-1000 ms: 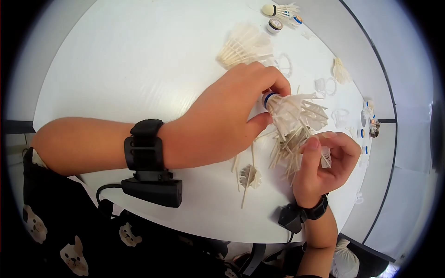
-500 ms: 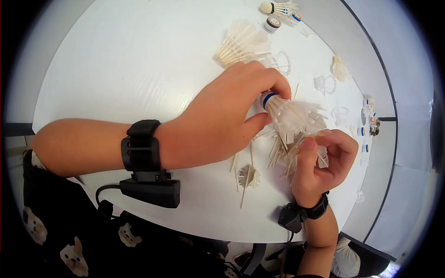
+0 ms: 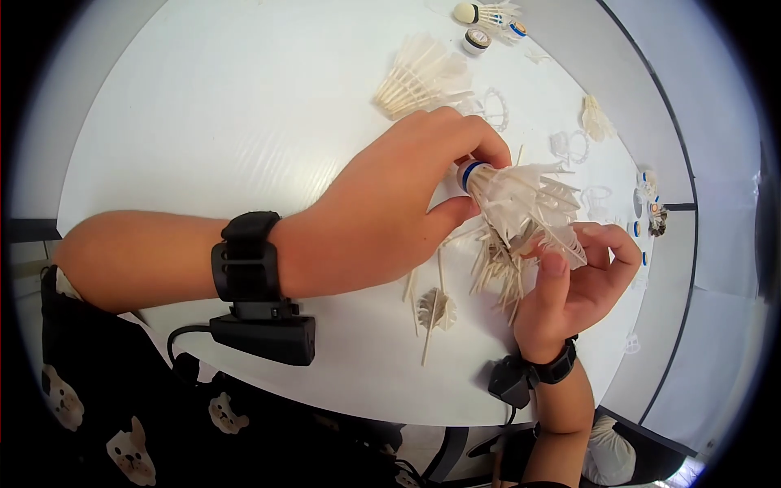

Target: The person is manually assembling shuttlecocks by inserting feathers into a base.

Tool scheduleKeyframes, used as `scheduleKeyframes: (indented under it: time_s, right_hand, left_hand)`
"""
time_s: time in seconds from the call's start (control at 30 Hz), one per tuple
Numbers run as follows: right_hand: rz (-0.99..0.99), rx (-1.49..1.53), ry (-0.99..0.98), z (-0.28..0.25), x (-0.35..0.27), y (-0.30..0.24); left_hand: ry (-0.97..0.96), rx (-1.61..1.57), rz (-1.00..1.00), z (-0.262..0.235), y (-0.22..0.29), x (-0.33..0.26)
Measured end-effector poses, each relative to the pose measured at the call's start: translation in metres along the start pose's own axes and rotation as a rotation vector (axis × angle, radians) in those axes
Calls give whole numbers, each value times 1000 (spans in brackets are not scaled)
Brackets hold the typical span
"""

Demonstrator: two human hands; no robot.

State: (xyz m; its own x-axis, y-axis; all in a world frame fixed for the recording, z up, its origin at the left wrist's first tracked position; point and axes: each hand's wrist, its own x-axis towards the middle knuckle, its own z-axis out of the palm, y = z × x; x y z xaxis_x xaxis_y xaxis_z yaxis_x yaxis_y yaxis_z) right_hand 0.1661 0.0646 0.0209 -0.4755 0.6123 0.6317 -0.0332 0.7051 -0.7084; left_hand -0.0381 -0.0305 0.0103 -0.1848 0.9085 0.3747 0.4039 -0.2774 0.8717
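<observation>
My left hand [image 3: 390, 195] grips a worn feather shuttlecock [image 3: 525, 195] by its base, near the blue band. The base points left, and its ragged white feathers fan out to the right. My right hand [image 3: 582, 285] is at the feathers' lower edge. Its thumb and index finger close on a loose-edged white feather [image 3: 567, 242], while the other fingers curl apart; the exact contact is partly hidden. Beneath the shuttlecock lies a pile of bare quills [image 3: 500, 272]. A curled feather with a long stem [image 3: 437, 309] rests left of the pile.
A feather skirt [image 3: 423, 77] lies beyond my left hand on the white table [image 3: 220, 106]. Farther off are a whole shuttlecock [image 3: 486, 13], a tape roll [image 3: 476, 41], feather scraps [image 3: 596, 118] and clear plastic rings [image 3: 595, 199]. Several banded bases [image 3: 637, 229] line the right edge.
My right thumb and fingers have shifted and opened somewhat around the lower feathers, with one feather now sticking out over the hand. My left hand keeps its hold on the shuttlecock, almost unmoved.
</observation>
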Motion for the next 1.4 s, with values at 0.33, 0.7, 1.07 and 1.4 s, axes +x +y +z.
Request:
scheduleKeyframes:
  time_s: [0.33,0.7,1.07,1.4]
  right_hand:
    - [11,84,-35,2,3,-3]
    - [35,33,-74,2,6,-4]
    - [18,-26,-71,3,6,-4]
    - [42,-48,-68,4,4,-4]
  left_hand:
    - [1,-3,10,0,-2,0]
    - [0,-5,5,1,-1,0]
    - [-4,21,23,1,-1,0]
    - [-7,20,12,1,0,0]
